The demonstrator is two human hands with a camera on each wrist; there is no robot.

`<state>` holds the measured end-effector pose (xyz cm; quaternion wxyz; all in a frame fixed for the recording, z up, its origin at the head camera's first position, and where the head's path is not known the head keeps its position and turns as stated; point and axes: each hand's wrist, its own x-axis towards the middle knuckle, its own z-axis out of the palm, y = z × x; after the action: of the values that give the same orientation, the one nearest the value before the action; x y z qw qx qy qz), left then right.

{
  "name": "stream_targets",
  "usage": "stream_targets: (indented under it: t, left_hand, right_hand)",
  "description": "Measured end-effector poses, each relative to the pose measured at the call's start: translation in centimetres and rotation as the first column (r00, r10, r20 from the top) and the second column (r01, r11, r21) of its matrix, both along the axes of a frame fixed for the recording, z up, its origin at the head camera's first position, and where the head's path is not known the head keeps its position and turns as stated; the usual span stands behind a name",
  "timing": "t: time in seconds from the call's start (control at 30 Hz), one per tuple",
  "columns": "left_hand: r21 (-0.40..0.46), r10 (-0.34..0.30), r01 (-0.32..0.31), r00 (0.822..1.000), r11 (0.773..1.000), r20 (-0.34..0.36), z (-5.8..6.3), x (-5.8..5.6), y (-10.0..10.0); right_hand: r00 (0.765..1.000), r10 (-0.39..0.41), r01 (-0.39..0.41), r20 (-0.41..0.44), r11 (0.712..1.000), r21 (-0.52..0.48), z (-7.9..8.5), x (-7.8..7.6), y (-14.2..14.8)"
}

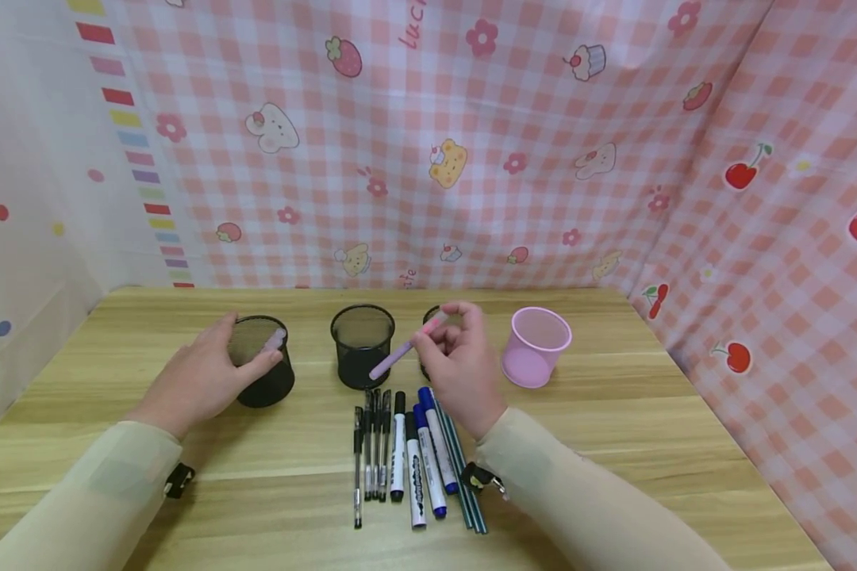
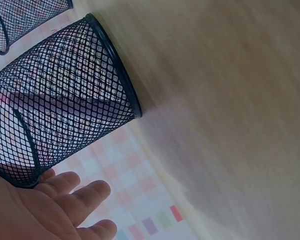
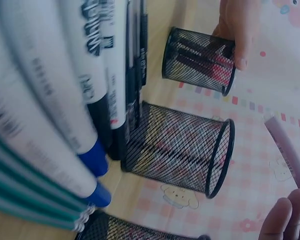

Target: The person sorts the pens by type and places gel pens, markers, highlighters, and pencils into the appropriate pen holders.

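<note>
My left hand (image 1: 203, 369) grips the leftmost black mesh pen cup (image 1: 267, 388) at its rim, thumb on the near side and fingers behind. Inside this cup stands a light purple pen (image 1: 274, 339), also showing through the mesh in the left wrist view. My right hand (image 1: 464, 365) pinches another light purple pen (image 1: 396, 357) with a pinkish end between thumb and fingers. That pen slants down to the left, its lower end overlapping the middle black mesh cup (image 1: 363, 349) in the head view. In the right wrist view, the held pen (image 3: 289, 150) shows above my fingertips.
A third black mesh cup (image 1: 427, 366) is mostly hidden behind my right hand. To the right stands a pink cup (image 1: 536, 357). Black gel pens (image 1: 374, 444), black and blue capped markers (image 1: 428, 452) and green striped pencils (image 1: 471, 500) lie in front on the wooden table (image 1: 271, 507).
</note>
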<state>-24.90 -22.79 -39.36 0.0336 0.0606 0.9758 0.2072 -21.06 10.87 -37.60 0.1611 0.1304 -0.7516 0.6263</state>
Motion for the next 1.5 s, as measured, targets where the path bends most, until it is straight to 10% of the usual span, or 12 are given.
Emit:
stream_targets:
  t: [0.8,1.5]
  left_hand:
    - [0.008,-0.007,0.007,1.000,1.000,-0.015,-0.3,-0.1,-0.2]
    - [0.010,-0.008,0.008,1.000,1.000,-0.003,0.0,-0.1,-0.1]
  right_hand:
    - [1.000,-0.025,0.026,0.006,0.984,-0.178,1.0,-1.5,-5.6]
    - [0.999,-0.023,0.018,-0.032,0.990,-0.143,0.2,-2.2,-9.5]
